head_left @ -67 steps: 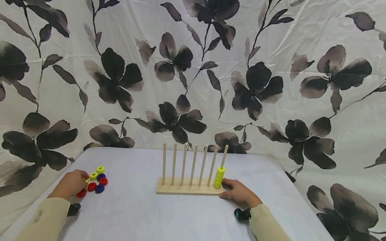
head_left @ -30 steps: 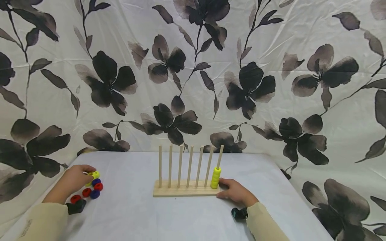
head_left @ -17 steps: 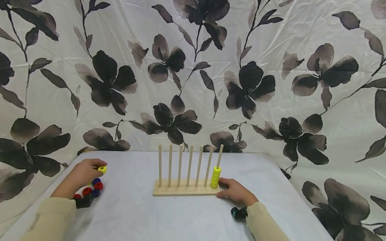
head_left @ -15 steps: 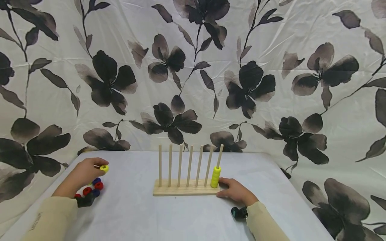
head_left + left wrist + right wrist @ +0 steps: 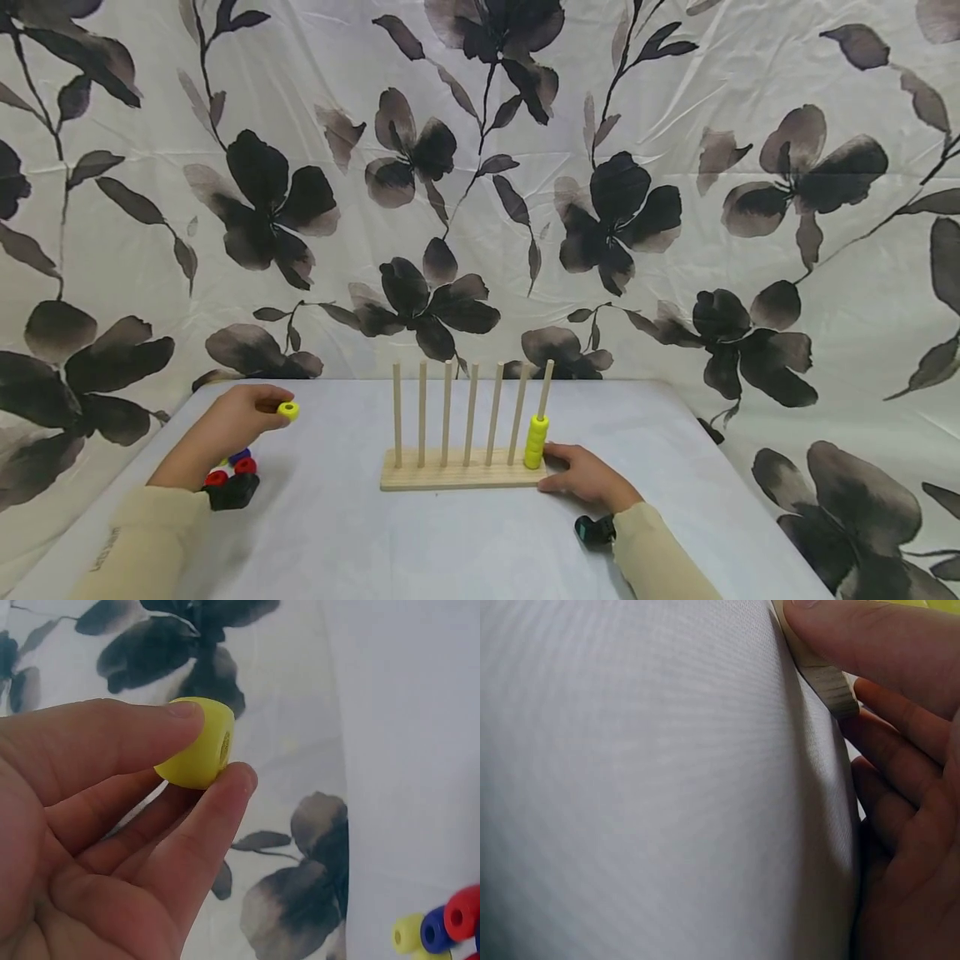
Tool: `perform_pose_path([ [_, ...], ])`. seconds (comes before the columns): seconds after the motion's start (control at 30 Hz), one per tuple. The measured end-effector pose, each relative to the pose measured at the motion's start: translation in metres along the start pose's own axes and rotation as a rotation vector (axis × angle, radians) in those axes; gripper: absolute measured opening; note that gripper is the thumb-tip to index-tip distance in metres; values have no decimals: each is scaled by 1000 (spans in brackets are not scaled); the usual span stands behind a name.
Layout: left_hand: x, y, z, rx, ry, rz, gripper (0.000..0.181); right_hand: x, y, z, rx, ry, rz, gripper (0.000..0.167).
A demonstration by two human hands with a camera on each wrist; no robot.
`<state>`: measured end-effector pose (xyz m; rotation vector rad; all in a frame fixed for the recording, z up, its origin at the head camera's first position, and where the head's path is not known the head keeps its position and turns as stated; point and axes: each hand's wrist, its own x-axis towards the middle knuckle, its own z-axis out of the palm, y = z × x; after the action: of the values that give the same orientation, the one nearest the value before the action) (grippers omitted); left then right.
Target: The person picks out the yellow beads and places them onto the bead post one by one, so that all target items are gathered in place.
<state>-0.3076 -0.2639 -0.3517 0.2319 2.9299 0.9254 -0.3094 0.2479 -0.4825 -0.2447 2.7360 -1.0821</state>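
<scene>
Yellow bead [image 5: 196, 754] sits pinched between raised left fingers [image 5: 214, 814].

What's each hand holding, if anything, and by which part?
Left hand: yellow bead, pinched by its outer sides. Right hand: wooden base, held at its right end.

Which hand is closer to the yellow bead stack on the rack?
Right. The right hand grips the end of the wooden rack, just right of the yellow stack; the left hand is off to the stack's left, pinching another yellow bead.

Even light, faint shadows, right wrist view apparently blurred
</scene>
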Motion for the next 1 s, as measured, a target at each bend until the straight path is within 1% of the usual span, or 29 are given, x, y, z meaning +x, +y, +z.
perform_pose_path([
  [0.07,0,3,0,-14,0,12,49,0,-1,0,1,0,3,75],
  [0.23,0,10,3,-47,8,19,47,0,-3,2,1,-7,23,76],
  [0.43,0,20,10,-92,15,47,49,-2,-4,0,-4,-8,16,76],
  [0.53,0,26,13,-113,30,65,50,-1,-3,0,-5,-3,13,76],
  [0.73,1,35,15,-128,48,89,50,1,0,3,13,-14,10,78],
  [0.83,2,39,15,-138,51,110,49,2,1,3,-2,-18,11,78],
  [1.0,5,47,13,-177,54,125,49,1,-1,1,-11,-9,19,77],
])
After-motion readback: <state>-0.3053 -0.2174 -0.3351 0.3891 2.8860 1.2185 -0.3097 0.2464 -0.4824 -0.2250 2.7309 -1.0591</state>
